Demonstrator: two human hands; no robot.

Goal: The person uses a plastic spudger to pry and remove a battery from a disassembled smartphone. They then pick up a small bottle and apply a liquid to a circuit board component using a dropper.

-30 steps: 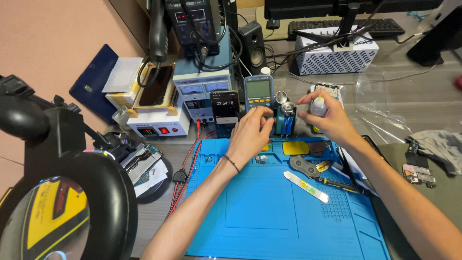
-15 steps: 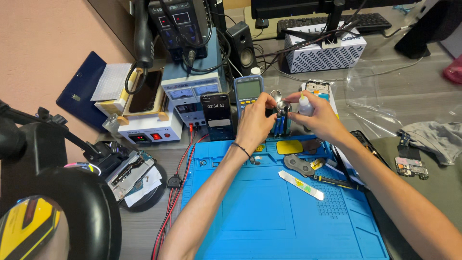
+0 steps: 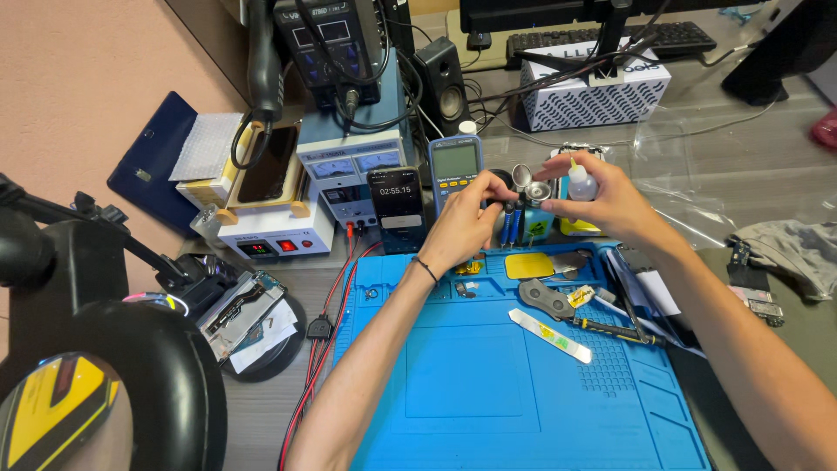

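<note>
At the far edge of the blue mat (image 3: 488,384), the right hand (image 3: 610,201) has its fingers closed around a small bottle (image 3: 581,183), upright with nozzle pointing up; the left hand (image 3: 466,222) pinches a dark cap (image 3: 500,179) beside it

Left hand (image 3: 466,228): bare, no ring or glove
Left wrist: thin dark band (image 3: 425,269) (looks like a hair tie)
Right hand (image 3: 606,196): bare, nothing worn
Forearms: bare, no sleeves showing
</note>
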